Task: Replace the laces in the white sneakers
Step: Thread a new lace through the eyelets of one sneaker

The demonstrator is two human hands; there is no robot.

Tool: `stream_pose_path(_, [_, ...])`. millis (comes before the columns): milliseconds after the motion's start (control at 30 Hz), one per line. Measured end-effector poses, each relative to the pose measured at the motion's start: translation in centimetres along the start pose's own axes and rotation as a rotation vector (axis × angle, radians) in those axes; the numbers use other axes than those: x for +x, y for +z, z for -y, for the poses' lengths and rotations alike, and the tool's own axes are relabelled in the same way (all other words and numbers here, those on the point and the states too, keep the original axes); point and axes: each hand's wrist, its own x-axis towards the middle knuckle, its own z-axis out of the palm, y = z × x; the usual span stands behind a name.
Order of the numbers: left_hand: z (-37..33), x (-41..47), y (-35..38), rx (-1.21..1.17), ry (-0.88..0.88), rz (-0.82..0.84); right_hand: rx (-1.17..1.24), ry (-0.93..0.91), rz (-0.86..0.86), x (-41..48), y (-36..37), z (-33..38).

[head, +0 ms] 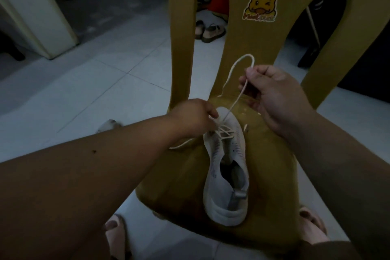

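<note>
While the person's feet, in pale slippers, are resting on the floor at either side, the yellow plastic chair is standing just ahead with its seat facing them. One white sneaker is lying upright on that seat, heel towards the person and toe pointing at the backrest, its collar gaping open.

Both bare forearms are reaching in over the seat. The left hand is hovering at the toe end, its fingers curling down onto the crossed rows of the lace; it is blurred, so whether they are pinching a strand cannot be told. A loose end of the lace is trailing off the left side of the shoe onto the seat.

Further out and higher, the right hand is pinching the lace between thumb and forefinger, the other fingers folding in beneath. One strand is running taut from this pinch down to the toe eyelets, and the rest is arching up over the thumb in a loop (its free end is dangling in front of the backrest).

On the backrest a cartoon duck sticker is showing. Through a gap beside it, a pair of sandals is sitting on the tiled floor.
</note>
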Motion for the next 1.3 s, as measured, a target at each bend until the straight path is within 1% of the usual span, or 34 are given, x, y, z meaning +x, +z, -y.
stream_pose_path(67, [0.5, -0.1, 0.7, 0.092, 0.033, 0.023, -0.004, 0.006, -0.047, 0.1, -0.5, -0.1])
stream_pose_path(200, [1.8, -0.4, 1.1, 0.010, -0.009, 0.016, 0.021, -0.005, -0.116, 0.3, -1.5, -0.1])
stream_pose_path(267, [2.4, -0.6, 1.4, -0.065, -0.044, 0.008, 0.023, 0.001, -0.126, 0.4, -1.7, -0.1])
stream_pose_path(400, [2.2, -1.1, 2.4, -0.292, -0.089, 0.001, 0.015, -0.008, -0.160, 0.5, -1.6, -0.1])
stream_pose_path(500, [1.8, -1.0, 2.9, -0.352, -0.129, -0.019, 0.041, -0.022, -0.183, 0.8, -1.3, 0.2])
stream_pose_path(633, [1.1, -1.0, 3.0, -0.544, -0.212, 0.013, 0.005, 0.004, -0.153, 1.2, -0.9, -0.4])
stream_pose_path(733, [0.6, -0.9, 2.7, -0.598, -0.235, 0.025, 0.003, 0.039, -0.111, 1.4, -0.6, -0.8])
stream_pose_path(833, [0.4, -1.1, 2.4, -0.636, -0.241, 0.063, 0.021, 0.035, -0.130, 1.4, -0.3, -0.9])
stream_pose_path(867, [0.4, -1.1, 2.4, -0.655, -0.245, 0.072, -0.003, 0.019, -0.160, 1.4, -0.3, -1.0])
stream_pose_path(900, [0.4, -1.1, 2.4, -0.680, -0.254, 0.076, -0.083, 0.001, -0.192, 1.4, -0.4, -1.1])
stream_pose_path(933, [0.5, -1.1, 2.4, -0.711, -0.261, 0.079, -0.227, -0.009, -0.204, 1.3, -0.5, -1.4])
stream_pose_path(967, [0.6, -1.1, 2.3, -0.743, -0.264, 0.083, -0.420, 0.000, -0.161, 1.2, -0.6, -1.9])
stream_pose_path(1033, [0.8, -1.1, 2.4, -0.810, -0.258, 0.105, -0.757, 0.070, 0.088, 1.0, -0.3, -3.4])
stream_pose_path(1067, [0.9, -1.0, 2.4, -0.846, -0.260, 0.118, -0.850, 0.107, 0.204, 0.8, 0.1, -4.2])
stream_pose_path(1100, [0.9, -1.1, 2.3, -0.890, -0.267, 0.124, -0.900, 0.131, 0.276, 0.6, 0.5, -4.9])
stream_pose_path(1167, [0.9, -1.0, 2.0, -0.943, -0.271, 0.100, -0.949, 0.108, 0.307, 0.3, 1.0, -5.5])
stream_pose_path(1233, [0.8, -1.1, 1.5, -0.856, -0.248, 0.075, -0.969, 0.074, 0.309, 0.2, 1.0, -5.6])
stream_pose_path(1300, [0.8, -1.4, 1.2, -0.680, -0.203, 0.080, -0.926, 0.051, 0.289, 0.2, 0.9, -5.9])
